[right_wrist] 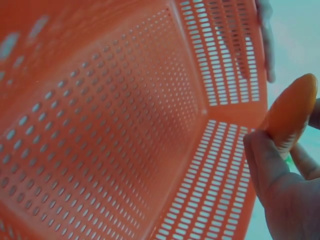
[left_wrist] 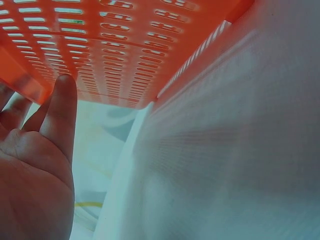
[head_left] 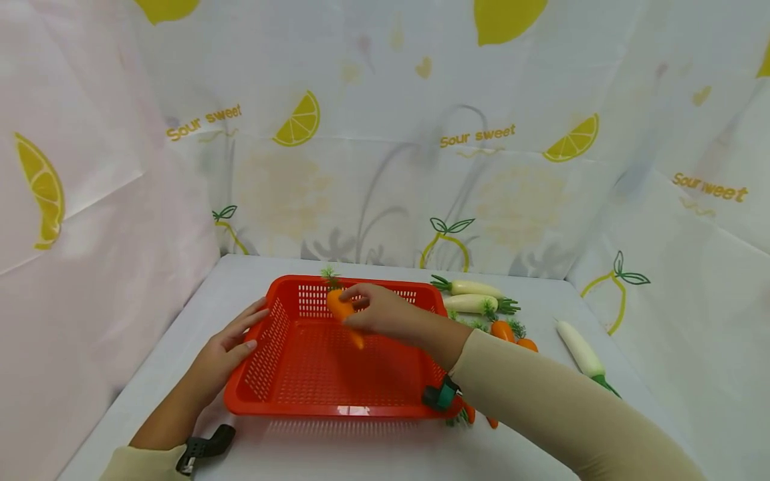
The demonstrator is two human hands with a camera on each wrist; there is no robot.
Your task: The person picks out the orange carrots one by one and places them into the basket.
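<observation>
A red plastic basket (head_left: 343, 409) with slotted walls stands on the white table. Above its inside, my right hand (head_left: 385, 308) pinches an orange carrot (head_left: 340, 307) with a green leafy top, its narrow end pointing down. The right wrist view shows that carrot (right_wrist: 292, 112) between the thumb and fingers of the right hand (right_wrist: 287, 192), near the basket's slotted wall. At the left rim, my left hand (head_left: 219, 357) rests with fairly straight fingers. In the left wrist view, a digit of the left hand (left_wrist: 40, 165) touches the outside of the basket wall (left_wrist: 115, 55).
Right of the basket lie white radishes (head_left: 472, 303) and several carrots (head_left: 502, 331), partly hidden by the right forearm. Another white radish (head_left: 580, 347) lies farther right. A lemon-printed cloth (head_left: 385, 187) hangs behind the table and along both sides.
</observation>
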